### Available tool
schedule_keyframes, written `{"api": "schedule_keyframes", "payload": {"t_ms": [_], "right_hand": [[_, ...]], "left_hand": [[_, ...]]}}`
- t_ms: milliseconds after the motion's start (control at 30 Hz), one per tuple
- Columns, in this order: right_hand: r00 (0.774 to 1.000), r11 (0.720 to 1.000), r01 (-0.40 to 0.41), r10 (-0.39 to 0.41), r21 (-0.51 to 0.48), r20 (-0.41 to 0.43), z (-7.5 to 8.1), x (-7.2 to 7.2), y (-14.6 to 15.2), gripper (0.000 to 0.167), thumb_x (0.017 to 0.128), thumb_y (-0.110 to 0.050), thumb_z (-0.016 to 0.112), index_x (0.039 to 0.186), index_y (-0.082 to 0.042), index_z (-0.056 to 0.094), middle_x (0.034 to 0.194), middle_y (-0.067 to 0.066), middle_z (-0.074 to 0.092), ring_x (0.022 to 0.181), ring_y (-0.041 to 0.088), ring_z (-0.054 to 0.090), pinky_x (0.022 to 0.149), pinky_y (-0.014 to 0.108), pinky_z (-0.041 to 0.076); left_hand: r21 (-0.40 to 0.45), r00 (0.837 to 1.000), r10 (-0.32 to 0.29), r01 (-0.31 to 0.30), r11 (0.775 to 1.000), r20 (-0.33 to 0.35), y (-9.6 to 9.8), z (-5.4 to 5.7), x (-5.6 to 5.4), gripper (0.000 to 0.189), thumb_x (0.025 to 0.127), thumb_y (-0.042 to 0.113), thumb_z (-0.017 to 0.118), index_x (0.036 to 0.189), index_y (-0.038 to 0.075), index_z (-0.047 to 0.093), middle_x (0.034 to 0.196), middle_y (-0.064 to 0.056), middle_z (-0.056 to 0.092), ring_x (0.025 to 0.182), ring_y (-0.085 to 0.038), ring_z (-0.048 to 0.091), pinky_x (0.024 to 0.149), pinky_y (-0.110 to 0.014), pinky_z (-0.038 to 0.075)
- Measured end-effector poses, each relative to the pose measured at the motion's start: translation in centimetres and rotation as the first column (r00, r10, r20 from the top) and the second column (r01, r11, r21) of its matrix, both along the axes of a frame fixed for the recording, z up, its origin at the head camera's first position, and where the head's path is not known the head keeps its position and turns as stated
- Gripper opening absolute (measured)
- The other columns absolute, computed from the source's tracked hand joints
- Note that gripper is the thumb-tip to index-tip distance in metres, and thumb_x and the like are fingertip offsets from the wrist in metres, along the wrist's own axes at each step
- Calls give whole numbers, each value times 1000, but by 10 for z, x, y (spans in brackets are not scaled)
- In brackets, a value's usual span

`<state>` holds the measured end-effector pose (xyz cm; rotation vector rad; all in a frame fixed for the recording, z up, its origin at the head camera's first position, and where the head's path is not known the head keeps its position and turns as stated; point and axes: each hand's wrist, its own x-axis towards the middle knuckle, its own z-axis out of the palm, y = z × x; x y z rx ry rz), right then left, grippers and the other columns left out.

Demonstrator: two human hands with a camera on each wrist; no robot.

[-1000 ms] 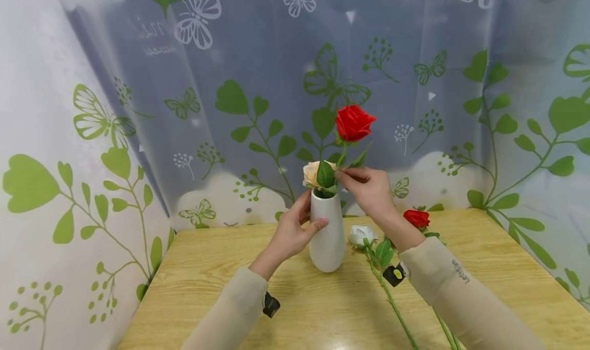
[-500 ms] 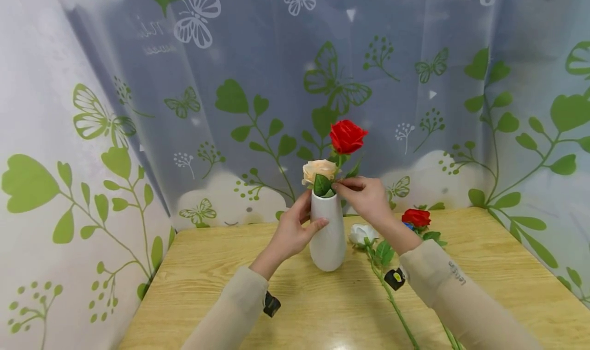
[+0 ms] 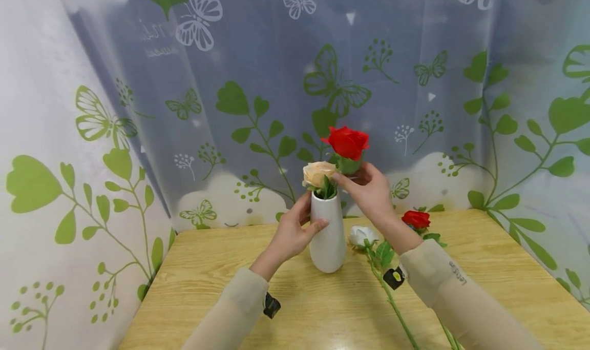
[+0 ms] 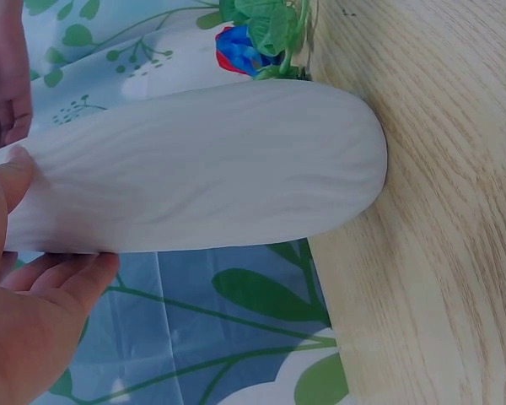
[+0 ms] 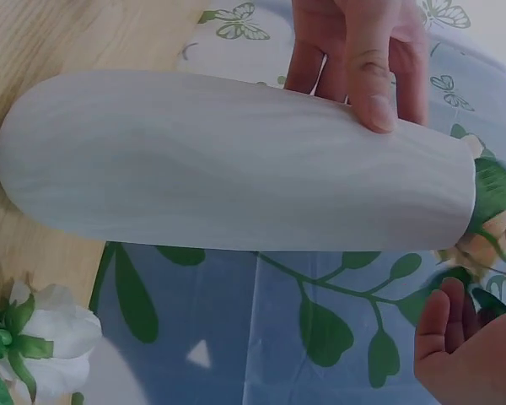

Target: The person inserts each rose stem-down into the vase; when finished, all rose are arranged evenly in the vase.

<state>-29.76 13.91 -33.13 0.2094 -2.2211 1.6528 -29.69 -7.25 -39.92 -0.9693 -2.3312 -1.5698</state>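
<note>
- Centrally, just right of mid-frame in the head view: one white vase (image 3: 328,242), tall, upright on the wood-grain counter (image 3: 207,288).
- Left hand (image 3: 292,229): fingers wrapped round the upper part of the vase, thumb across its front; in the left wrist view, thumb and fingers lie on opposite sides.
- Right hand (image 3: 369,188): fingers narrow, pinching the red rose (image 3: 348,142) by the stem below the bloom, near the vase mouth.
- The red rose: above and slightly right of the vase mouth, bloom uppermost; lower end of stem hidden.
- Cream rose (image 3: 319,174), one: bloom just over the vase rim, green leaves beneath.
- White rose (image 3: 362,235), one: lying right of the vase, stem running to the lower edge of the frame.
- Second red rose (image 3: 417,219): farther right, partly behind the right forearm; blue petals (image 4: 246,51) beside it, at the top of the left wrist view.
- Backdrop (image 3: 262,42): blue-grey, printed with butterflies and leafy sprigs.
</note>
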Motion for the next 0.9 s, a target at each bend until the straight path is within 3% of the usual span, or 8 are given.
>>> {"api": "schedule_keyframes", "payload": {"t_ms": [367,733,900], "right_hand": [[998,998,48,-46,43,-30,3,1,-2,31,96,-29,79,114,-4,78,105,15,80,88,7,68,80,26,56],[999,1000,11,-10,28,-51,2,-1,-5,28,98,-23,78,115,-2,76,104,15,80,85,0,67,80,21,56],[1000,1000,-13,13,11,-10,1,0,-2,34,97,-30,79,120,-4,76,109,13,80,91,3,68,85,24,56]], "left_hand": [[-13,1000,5,-5,1000,21,1,-1,-2,80,101,20,73,168,19,29,158,-12,54,141,-26,58,111,-42,55],[-3,1000,0,0,1000,26,1,-1,-4,81,101,19,73,168,19,28,158,-14,54,142,-27,58,112,-44,54],[-6,1000,6,-6,1000,26,0,-1,-2,79,101,20,73,168,20,30,158,-12,55,142,-26,58,111,-43,55]]}}
